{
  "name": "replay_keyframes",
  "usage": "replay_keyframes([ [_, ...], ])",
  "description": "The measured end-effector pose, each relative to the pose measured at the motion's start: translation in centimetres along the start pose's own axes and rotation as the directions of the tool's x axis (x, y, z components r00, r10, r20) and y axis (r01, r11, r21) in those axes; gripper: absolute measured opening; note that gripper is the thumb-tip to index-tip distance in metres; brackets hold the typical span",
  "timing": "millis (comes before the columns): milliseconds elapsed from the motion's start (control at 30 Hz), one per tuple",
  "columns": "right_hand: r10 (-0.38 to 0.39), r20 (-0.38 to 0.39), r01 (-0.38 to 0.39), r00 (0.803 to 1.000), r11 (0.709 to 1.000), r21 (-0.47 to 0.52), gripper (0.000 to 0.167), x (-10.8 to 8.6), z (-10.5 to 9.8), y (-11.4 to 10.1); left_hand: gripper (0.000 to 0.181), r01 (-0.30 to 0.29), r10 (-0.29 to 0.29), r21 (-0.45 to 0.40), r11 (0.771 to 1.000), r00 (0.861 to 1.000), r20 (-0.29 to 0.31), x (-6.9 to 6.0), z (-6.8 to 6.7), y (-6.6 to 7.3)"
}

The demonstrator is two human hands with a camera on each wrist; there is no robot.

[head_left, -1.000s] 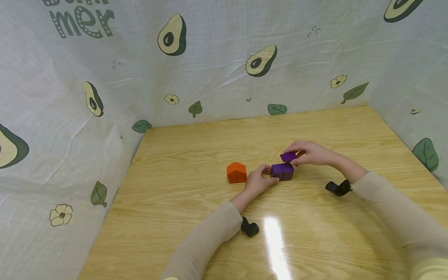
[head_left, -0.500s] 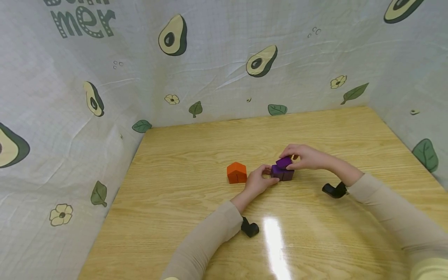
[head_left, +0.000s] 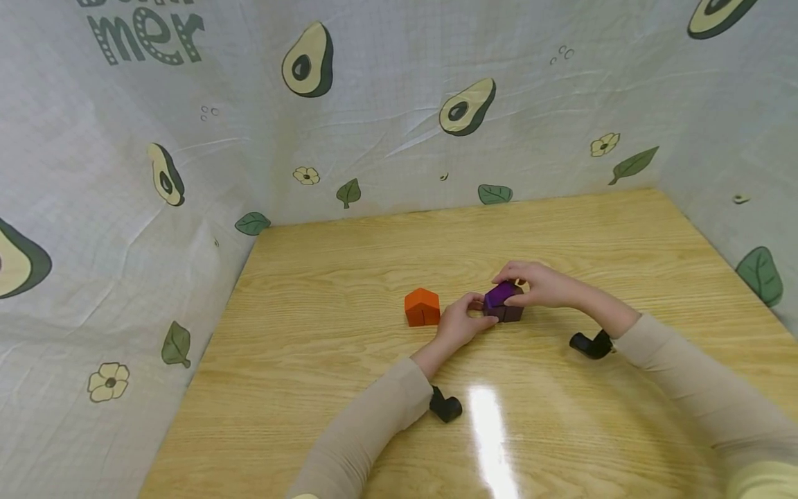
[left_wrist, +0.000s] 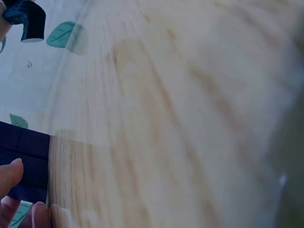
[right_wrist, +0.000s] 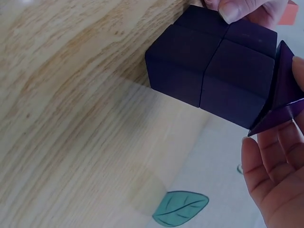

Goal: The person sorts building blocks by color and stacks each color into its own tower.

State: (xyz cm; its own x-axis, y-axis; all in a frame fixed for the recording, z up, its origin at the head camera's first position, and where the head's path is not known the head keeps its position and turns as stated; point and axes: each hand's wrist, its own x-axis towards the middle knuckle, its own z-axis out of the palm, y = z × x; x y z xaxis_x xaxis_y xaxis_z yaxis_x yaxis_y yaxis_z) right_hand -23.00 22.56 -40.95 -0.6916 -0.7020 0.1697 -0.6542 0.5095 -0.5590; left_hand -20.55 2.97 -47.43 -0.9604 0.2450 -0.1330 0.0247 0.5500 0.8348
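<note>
In the head view, several purple cube blocks [head_left: 512, 314] stand together on the wooden table. My left hand [head_left: 458, 324] holds them from the left side, thumb at the front and fingers behind. Between the fingers and thumb of my right hand [head_left: 541, 285] is a purple triangular prism block [head_left: 498, 294], over the cubes. The right wrist view shows the prism [right_wrist: 286, 88] slightly tilted, with a thin gap along the cubes' [right_wrist: 237, 73] top. My left thumb [left_wrist: 12, 175] presses on the cubes [left_wrist: 34, 168] in the left wrist view.
An orange house-shaped pair of blocks with a roof [head_left: 421, 306] stands just left of my left hand. A black wrist camera [head_left: 445, 405] hangs at my left cuff, another [head_left: 591, 345] at my right. Avocado-printed cloth [head_left: 386, 104] walls in the table [head_left: 312, 388].
My right hand has moved left and down, bringing the purple prism from above and behind the cubes onto their top. My left hand has stayed in place.
</note>
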Motion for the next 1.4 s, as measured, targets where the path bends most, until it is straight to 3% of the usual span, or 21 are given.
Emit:
replay_keyframes([
  [333,-0.024,-0.015,0.023,1.0,0.997,-0.069,0.028,0.18,0.47,-0.14,0.037,-0.017,0.017,-0.004,1.0,1.0,-0.004,0.05,0.0,-0.07],
  [1400,-0.003,0.024,0.005,1.0,0.998,-0.065,0.025,0.16,0.48,-0.31,0.037,-0.017,0.017,0.003,1.0,1.0,-0.007,0.09,0.08,-0.12],
])
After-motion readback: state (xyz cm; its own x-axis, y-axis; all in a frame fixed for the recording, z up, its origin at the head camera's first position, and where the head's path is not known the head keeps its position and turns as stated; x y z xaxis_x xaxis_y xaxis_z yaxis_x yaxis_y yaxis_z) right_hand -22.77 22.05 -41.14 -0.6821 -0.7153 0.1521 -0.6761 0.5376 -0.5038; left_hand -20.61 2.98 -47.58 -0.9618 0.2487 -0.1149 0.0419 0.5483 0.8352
